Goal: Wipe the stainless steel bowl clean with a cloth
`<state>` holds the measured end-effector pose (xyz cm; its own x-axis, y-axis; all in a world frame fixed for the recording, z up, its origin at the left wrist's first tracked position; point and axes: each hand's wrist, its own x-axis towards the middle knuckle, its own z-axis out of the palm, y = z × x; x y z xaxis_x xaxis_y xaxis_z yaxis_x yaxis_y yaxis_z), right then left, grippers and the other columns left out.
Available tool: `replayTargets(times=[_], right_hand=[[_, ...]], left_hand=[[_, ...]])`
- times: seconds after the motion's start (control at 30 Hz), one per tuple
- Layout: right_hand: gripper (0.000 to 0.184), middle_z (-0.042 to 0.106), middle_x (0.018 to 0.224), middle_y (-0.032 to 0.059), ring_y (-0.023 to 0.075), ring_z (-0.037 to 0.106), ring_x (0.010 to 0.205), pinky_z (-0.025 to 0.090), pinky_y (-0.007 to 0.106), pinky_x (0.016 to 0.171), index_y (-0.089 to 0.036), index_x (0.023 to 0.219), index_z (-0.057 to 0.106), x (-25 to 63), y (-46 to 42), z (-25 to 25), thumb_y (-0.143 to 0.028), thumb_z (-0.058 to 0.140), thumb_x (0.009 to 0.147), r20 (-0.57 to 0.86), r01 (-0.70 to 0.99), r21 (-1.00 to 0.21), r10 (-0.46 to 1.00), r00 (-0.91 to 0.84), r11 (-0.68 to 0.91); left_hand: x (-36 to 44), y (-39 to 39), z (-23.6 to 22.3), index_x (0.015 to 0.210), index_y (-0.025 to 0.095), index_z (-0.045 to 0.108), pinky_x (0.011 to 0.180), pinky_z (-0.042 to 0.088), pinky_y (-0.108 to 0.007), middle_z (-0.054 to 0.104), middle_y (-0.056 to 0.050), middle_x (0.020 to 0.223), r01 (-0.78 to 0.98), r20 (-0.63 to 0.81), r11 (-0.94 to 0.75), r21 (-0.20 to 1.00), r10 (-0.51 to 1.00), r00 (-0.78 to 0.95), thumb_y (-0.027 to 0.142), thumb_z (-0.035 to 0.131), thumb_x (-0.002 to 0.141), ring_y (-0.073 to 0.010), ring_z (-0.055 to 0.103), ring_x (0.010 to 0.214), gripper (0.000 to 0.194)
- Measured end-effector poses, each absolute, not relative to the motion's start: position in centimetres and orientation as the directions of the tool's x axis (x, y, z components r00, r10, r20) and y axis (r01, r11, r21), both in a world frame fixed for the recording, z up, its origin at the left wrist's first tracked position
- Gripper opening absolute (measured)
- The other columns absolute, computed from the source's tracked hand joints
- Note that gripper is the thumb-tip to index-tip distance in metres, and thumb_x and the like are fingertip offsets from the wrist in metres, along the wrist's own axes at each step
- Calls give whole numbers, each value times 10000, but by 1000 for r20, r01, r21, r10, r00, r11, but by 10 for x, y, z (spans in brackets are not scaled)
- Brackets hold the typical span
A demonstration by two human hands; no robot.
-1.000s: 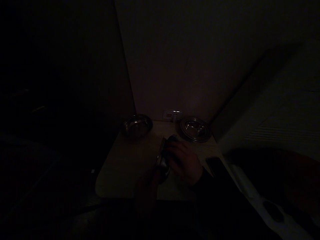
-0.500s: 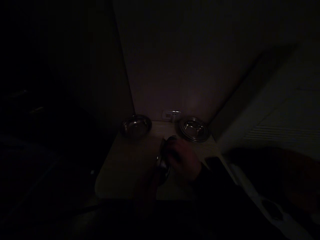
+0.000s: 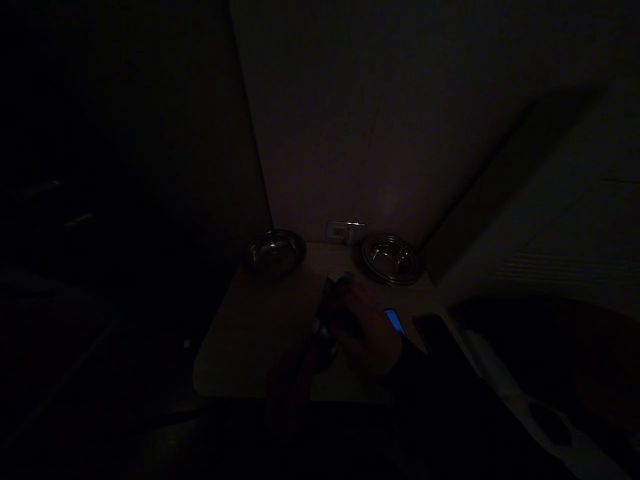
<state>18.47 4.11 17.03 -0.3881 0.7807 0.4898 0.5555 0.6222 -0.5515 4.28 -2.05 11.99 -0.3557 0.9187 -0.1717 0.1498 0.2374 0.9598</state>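
The scene is very dark. My right hand (image 3: 367,327) reaches in over the table, its fingers curled over the top of a dark, shiny object (image 3: 327,348) whose kind I cannot make out. Lower and to the left, my left hand (image 3: 291,379) is closed around the lower left side of that object. Its fingers are mostly lost in shadow. The object is held tilted above the front middle of the table (image 3: 245,333).
A round metal bowl (image 3: 275,253) stands at the back left and a metal dish (image 3: 393,260) at the back right. Between them is a wall socket (image 3: 345,231). A lit blue screen (image 3: 395,321) and a dark flat slab (image 3: 433,330) lie on the right.
A blue screen has lit up beside my right wrist, and the picture is a little darker. Both hands stay at the shiny object, almost in the same place.
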Motion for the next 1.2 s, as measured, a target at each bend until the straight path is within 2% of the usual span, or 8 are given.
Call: replayTargets(times=[0.17,0.3,0.4,0.53,0.63,0.8,0.93,1.2], right_hand=[[120,594,894,68,232,521,893,433,402,795,-201,867,572,183,42,168,-135,542,772,500,552,-565,787,-362,613],[167,581,1022,68,238,506,959,424,402,805,-213,921,580,182,38,169,-155,560,766,471,534,-550,766,-436,642],[110,590,897,58,220,526,879,426,386,782,-212,865,570,181,38,171,-143,524,792,479,556,-588,807,-345,587],[161,586,998,79,250,508,955,426,405,793,-200,901,579,182,40,170,-137,556,754,489,537,-542,762,-424,647],[124,589,870,67,229,526,855,438,395,761,-199,864,569,183,40,169,-127,533,770,505,568,-550,785,-358,613],[193,601,1015,78,252,517,964,436,417,807,-200,920,588,179,36,169,-128,569,741,510,531,-507,733,-450,679],[128,617,911,65,219,555,895,453,390,804,-201,881,601,182,51,165,-143,546,781,501,524,-606,799,-333,599],[111,671,922,28,185,636,865,509,331,772,-224,888,615,193,48,147,-223,564,790,400,272,-875,915,-58,400]], left_hand=[[38,-21,125,918,145,725,763,546,-346,732,-92,917,135,-212,255,958,938,-273,466,559,709,-269,677,882,418],[37,-20,130,842,120,726,736,552,-349,734,-109,859,140,-191,239,961,938,-289,449,553,705,-265,686,811,395],[38,-20,131,901,125,720,744,554,-355,732,-106,907,104,-255,299,949,917,-306,453,563,679,-278,680,872,425],[37,-21,125,831,110,725,724,556,-346,735,-110,832,96,-215,253,963,930,-299,477,560,692,-261,689,784,426],[35,-21,122,896,131,728,726,555,-326,736,-94,876,94,-207,239,966,942,-264,467,593,678,-256,684,833,423],[32,-21,124,798,138,730,671,549,-309,732,-80,775,90,-199,224,970,953,-227,473,559,720,-232,681,736,385],[32,-24,124,876,147,723,745,541,-337,733,-91,863,103,-181,221,970,934,-307,495,580,700,-257,678,833,416],[31,-26,116,813,142,722,672,559,-324,736,-94,814,49,-217,249,967,913,-346,481,626,641,-258,687,773,392]])
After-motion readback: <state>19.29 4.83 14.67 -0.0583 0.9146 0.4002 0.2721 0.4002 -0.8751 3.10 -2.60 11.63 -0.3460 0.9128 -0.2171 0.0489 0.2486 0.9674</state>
